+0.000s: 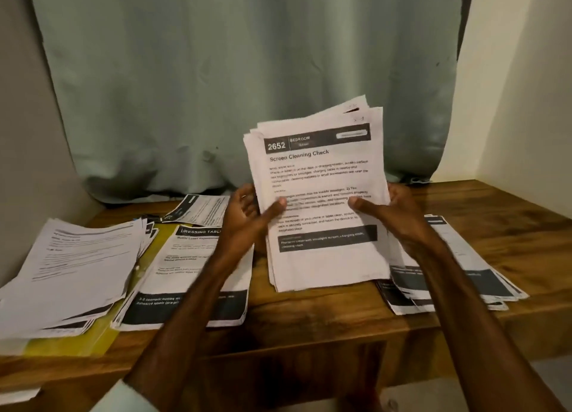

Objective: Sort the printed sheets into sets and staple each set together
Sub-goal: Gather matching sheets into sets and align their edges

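I hold a thick stack of printed sheets point(318, 176) upright over the wooden table point(309, 325), its bottom edge resting on the tabletop. The top page reads "2652 Bedroom, Screen Cleaning Check". My left hand point(247, 210) grips the stack's left edge, thumb across the front. My right hand point(390, 207) grips the right edge the same way. The sheets in the stack are unevenly aligned at the top. No stapler is visible.
A large fanned pile of sheets point(71, 269) lies at the left on a yellow folder point(62, 343). A "Dressing Table" pile point(185, 272) sits beside it, a loose sheet point(201, 209) behind, another pile point(458, 275) at the right. A green curtain point(247, 71) hangs behind.
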The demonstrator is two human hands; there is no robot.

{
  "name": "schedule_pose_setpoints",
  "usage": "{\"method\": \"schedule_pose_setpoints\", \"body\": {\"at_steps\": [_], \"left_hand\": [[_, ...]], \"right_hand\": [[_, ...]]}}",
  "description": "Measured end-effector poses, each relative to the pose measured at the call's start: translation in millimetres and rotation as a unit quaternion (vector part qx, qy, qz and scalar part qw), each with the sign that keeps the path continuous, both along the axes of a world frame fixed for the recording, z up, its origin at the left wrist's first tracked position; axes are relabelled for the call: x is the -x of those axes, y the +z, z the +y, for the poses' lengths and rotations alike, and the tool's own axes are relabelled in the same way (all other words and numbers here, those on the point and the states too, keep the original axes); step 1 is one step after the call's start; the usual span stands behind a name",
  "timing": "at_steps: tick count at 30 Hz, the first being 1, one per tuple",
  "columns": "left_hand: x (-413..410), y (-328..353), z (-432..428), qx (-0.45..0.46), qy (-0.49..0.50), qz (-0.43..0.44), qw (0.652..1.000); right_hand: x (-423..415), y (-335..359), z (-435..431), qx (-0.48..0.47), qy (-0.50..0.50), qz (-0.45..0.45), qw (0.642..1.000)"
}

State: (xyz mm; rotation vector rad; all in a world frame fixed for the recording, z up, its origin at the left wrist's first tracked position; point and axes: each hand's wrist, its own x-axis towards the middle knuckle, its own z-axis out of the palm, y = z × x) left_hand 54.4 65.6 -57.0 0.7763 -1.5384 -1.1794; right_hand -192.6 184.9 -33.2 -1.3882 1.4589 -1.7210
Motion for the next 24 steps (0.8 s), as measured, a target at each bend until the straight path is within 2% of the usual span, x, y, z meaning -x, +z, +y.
{"method": "schedule_pose_setpoints", "body": {"at_steps": [4, 10, 17, 24], "left_hand": [[26.4, 28.4, -3.4, -0.052, -0.105, 0.090, 0.989], [42.8, 41.5, 7.3, -0.017, -0.061, 0.104, 0.993], [32.6, 16.2, 9.0, -0.033, -0.045, 0.088, 0.995], [38.4, 21.5, 11.0, -0.015, -0.012, 0.106, 0.994]], "right_hand": [[-11.8, -5.4, -3.1, 0.053, -0.014, -0.038, 0.998], [-16.4, -14.8, -6.4, 0.110, -0.037, -0.091, 0.989], [-17.5, -40.8, -14.7, 0.080, -0.031, -0.125, 0.988], [-23.3, -29.1, -19.7, 0.111, -0.081, -0.109, 0.984]]}}
